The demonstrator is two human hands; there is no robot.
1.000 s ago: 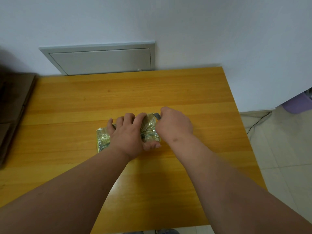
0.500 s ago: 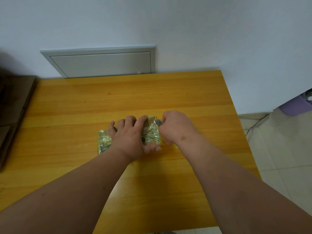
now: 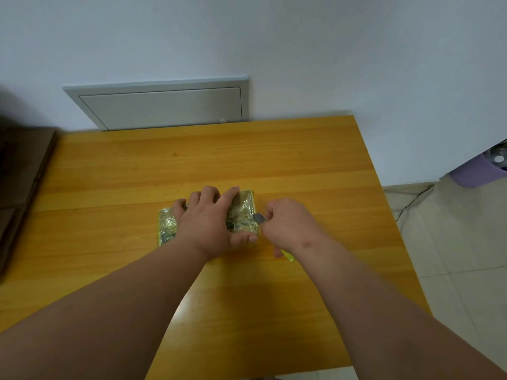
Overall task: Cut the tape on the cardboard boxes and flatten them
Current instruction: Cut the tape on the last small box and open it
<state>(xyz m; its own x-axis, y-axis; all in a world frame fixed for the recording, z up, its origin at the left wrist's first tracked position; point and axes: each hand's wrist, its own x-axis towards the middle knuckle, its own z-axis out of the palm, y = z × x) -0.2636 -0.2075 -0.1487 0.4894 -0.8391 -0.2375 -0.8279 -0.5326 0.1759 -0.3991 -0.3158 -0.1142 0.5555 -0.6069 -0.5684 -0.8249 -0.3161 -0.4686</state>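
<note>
A small box (image 3: 242, 212) wrapped in shiny clear tape lies on the wooden table (image 3: 192, 165). My left hand (image 3: 211, 223) lies flat over its top, fingers spread and thumb along the near edge, pressing it down. My right hand (image 3: 290, 226) grips a utility knife (image 3: 259, 218) with a yellow handle; the grey blade tip touches the box's right end. The handle's rear sticks out below my wrist. Most of the box's middle is hidden under my left hand.
Dark brown flattened cardboard (image 3: 19, 187) lies at the table's left edge. A grey wall panel (image 3: 162, 105) stands behind the table. To the right are a tiled floor, a cable (image 3: 411, 198) and a purple bin (image 3: 477, 171).
My right hand has drawn the knife from the box's far right corner toward me along the right end. The left hand stays pressed on the box.
</note>
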